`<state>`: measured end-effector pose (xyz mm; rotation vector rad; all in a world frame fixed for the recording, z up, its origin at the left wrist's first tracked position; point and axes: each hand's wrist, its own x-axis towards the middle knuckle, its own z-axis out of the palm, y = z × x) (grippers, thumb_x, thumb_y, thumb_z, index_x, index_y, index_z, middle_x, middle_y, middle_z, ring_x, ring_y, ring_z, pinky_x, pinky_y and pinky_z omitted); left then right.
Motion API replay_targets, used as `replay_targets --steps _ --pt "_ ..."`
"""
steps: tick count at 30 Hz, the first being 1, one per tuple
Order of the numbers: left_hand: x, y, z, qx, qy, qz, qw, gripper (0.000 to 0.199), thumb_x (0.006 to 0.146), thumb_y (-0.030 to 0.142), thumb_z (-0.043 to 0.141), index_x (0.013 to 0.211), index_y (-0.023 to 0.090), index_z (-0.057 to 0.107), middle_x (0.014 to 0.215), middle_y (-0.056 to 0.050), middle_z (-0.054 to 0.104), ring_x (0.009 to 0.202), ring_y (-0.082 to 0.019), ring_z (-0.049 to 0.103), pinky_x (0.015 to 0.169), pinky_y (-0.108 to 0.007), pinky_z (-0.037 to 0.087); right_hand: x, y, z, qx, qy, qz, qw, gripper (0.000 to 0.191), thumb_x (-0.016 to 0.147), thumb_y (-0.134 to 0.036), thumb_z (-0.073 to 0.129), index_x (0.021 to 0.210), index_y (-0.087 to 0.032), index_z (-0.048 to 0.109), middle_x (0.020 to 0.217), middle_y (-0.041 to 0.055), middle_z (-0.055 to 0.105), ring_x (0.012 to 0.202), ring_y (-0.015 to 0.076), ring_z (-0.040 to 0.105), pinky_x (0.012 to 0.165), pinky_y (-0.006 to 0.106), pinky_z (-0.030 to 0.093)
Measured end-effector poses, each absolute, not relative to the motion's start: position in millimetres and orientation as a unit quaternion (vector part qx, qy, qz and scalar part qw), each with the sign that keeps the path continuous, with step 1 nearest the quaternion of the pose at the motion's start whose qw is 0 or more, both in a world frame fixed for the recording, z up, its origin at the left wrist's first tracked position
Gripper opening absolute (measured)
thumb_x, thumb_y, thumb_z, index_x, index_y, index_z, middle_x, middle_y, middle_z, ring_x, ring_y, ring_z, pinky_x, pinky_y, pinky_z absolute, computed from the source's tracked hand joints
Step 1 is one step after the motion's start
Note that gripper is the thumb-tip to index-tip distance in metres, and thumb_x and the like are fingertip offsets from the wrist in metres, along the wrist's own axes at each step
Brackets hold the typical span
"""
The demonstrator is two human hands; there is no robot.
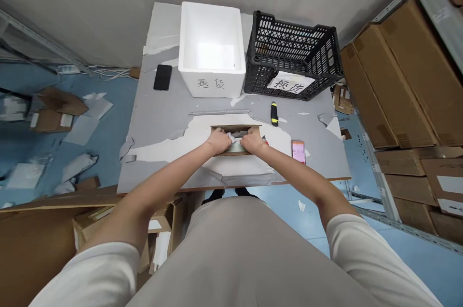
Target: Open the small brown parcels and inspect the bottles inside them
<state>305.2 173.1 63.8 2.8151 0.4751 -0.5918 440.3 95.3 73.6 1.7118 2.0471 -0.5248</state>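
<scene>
Currently both hands are over an open cardboard box [235,153], the left hand [219,141] at its left end and the right hand [252,141] at its right end. The fingers of both are curled inward and dip into the opening, with crumpled whitish wrapping [234,139] between them; their tips are hidden, so how far each is closed, and whether either has a firm grip on the wrapping, I cannot tell. The box lies directly under the hands, near the front edge of the tabletop [159,126], on torn white and grey sheeting. A small red item, too small to identify, shows just beside the right hand.

Beyond the hands and a little to their left stands a white foam bin [211,84] with handwritten characters on its front. Beyond them to the right is a black plastic crate [258,73] bearing a handwritten white paper label [290,83]. Nearer, beyond the right hand and to its right, lies a black and yellow cutter [274,114]. Further right of that hand is a phone with a lit pink screen [298,152]; a dark phone [162,77] lies beyond the left hand, off to its left.
</scene>
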Motion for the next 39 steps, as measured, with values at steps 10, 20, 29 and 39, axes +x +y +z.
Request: replay_targets --steps 10,20,29,39 --pt "226.0 162.4 40.7 0.944 0.310 -0.052 0.096 0.052 0.088 0.040 0.048 0.130 0.009 0.053 0.142 -0.023 0.044 0.124 -0.039 0.043 0.100 -0.056 0.031 497.8 28.7 58.1 0.709 0.685 -0.123 0.114 0.056 0.091 -0.026 0.044 0.141 -0.002 0.039 0.150 0.0223 0.034 0.137 0.0306 0.033 0.107 0.043 0.029" --pt "257.5 161.5 48.6 0.964 0.230 -0.109 0.075 0.041 0.090 0.024 0.044 0.126 0.007 0.055 0.113 -0.024 0.061 0.110 -0.034 0.054 0.090 -0.046 0.041 459.3 75.1 76.0 0.687 0.687 -0.169 0.167 0.041 0.091 -0.005 0.031 0.124 -0.009 0.055 0.124 0.0233 0.059 0.116 0.0279 0.057 0.093 0.041 0.045" --pt "315.7 199.3 3.8 0.895 0.286 -0.281 0.194 0.062 0.082 0.023 0.057 0.142 0.021 0.042 0.123 -0.022 0.061 0.105 -0.032 0.064 0.092 -0.047 0.046 461.5 139.9 26.9 0.640 0.671 -0.292 0.234 0.048 0.092 -0.017 0.043 0.140 -0.024 0.044 0.133 0.0144 0.058 0.112 0.0230 0.062 0.090 0.035 0.050" --pt "329.9 212.5 -19.0 0.889 0.296 -0.266 0.225 0.042 0.082 0.028 0.057 0.121 0.015 0.059 0.101 -0.021 0.071 0.094 -0.030 0.069 0.086 -0.043 0.050 456.2 157.0 3.6 0.661 0.644 -0.309 0.229 0.039 0.078 -0.009 0.058 0.115 -0.010 0.066 0.117 0.0196 0.067 0.105 0.0293 0.065 0.083 0.042 0.054"
